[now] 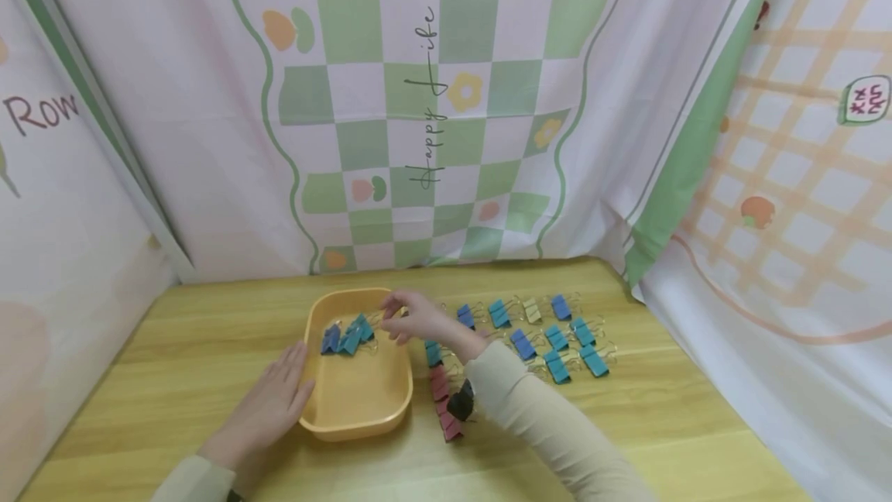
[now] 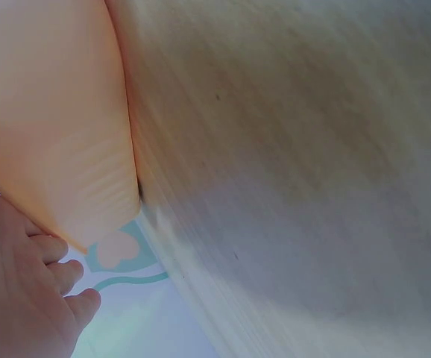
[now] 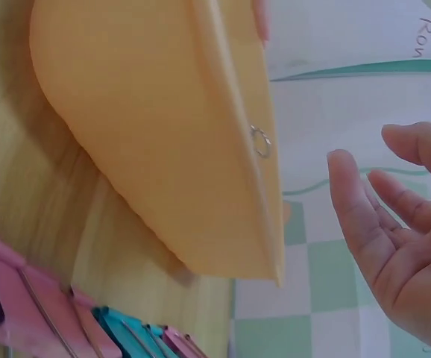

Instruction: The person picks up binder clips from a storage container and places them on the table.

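A yellow plastic basin (image 1: pixel 357 434) stands on the table, with a blue binder clip (image 1: pixel 330 341) and teal binder clips (image 1: pixel 357 334) lying in its far part. My left hand (image 1: pixel 268 400) rests along the basin's left side, fingers straight against the wall; the left wrist view shows those fingers (image 2: pixel 66 276) by the rim. Over the basin's far right rim hovers my right hand (image 1: pixel 418 318). In the right wrist view its fingers (image 3: pixel 357 209) are loosely bent and spread, with nothing between them. A clip's wire loop (image 3: pixel 261 142) shows above the rim there.
Right of the basin, binder clips lie in rows: pink ones (image 1: pixel 446 409) in a near column, several teal (image 1: pixel 557 367) and blue ones (image 1: pixel 523 343), and a yellow one (image 1: pixel 533 310). My right forearm crosses over part of them. Printed curtains (image 1: pixel 432 115) hang behind the wooden table (image 1: pixel 174 347).
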Tool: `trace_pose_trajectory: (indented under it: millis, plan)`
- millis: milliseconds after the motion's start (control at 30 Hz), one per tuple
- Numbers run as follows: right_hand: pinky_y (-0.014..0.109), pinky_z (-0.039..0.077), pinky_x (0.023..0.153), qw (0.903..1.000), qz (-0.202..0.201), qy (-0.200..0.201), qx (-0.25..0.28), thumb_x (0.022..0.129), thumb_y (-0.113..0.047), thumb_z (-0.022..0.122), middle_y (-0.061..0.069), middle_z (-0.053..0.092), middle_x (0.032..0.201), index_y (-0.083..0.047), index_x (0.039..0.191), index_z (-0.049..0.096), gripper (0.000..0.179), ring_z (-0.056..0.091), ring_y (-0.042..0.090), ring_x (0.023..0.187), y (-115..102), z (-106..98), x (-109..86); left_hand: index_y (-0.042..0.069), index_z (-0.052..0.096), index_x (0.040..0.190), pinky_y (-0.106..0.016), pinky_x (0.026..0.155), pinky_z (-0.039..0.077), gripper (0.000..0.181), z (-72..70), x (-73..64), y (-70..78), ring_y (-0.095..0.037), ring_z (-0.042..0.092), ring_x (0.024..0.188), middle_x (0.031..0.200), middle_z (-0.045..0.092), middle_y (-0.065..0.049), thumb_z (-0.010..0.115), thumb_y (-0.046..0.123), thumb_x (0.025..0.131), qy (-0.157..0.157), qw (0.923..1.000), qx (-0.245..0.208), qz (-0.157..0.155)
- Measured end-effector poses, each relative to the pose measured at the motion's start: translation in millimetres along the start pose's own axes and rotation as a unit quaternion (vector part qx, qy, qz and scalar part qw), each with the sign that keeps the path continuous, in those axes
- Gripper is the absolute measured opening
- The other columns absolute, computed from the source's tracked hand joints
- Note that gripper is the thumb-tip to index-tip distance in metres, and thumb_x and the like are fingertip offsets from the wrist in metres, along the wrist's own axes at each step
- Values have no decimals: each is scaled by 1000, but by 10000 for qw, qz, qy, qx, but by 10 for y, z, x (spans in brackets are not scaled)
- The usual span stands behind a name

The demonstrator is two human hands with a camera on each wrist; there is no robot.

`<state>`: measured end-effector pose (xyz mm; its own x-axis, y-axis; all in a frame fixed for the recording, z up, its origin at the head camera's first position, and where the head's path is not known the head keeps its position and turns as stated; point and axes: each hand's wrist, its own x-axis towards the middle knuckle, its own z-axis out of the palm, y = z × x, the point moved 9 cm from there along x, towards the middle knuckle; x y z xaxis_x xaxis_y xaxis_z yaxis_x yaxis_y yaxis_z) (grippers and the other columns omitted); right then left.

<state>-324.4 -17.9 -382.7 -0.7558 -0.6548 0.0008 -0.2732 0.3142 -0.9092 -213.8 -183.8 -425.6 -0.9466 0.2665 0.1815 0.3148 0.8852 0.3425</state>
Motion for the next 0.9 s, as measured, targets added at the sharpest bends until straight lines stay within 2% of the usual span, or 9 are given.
trace_pose_trajectory:
  millis: [200, 467, 900]
  plan:
    - [32, 56, 59, 9998, 169, -42, -18, 87, -4, 62, 10, 56, 91, 9, 115, 52, 32, 63, 24, 70, 68, 122, 96, -12, 20, 140, -53, 106, 17, 58, 6, 8, -15, -41, 18, 133, 146, 19, -25, 34, 28, 100, 2, 10000, 7, -5]
    - [39, 56, 65, 9989, 423, -38, 205, 85, -1, 63, 12, 55, 93, 9, 113, 52, 31, 61, 41, 83, 100, 275, 153, -12, 21, 140, -53, 106, 18, 58, 26, 10, -28, -41, 18, 133, 146, 19, -26, 34, 28, 100, -21, 10000, 50, 10]
    - [38, 56, 61, 9972, 649, -61, 380, 82, 4, 64, 10, 57, 82, 9, 109, 54, 28, 61, 42, 80, 254, 468, 308, -11, 20, 140, -53, 106, 18, 58, 43, 17, -44, -40, 18, 133, 146, 19, -25, 33, 28, 100, -52, 9999, 110, -10]
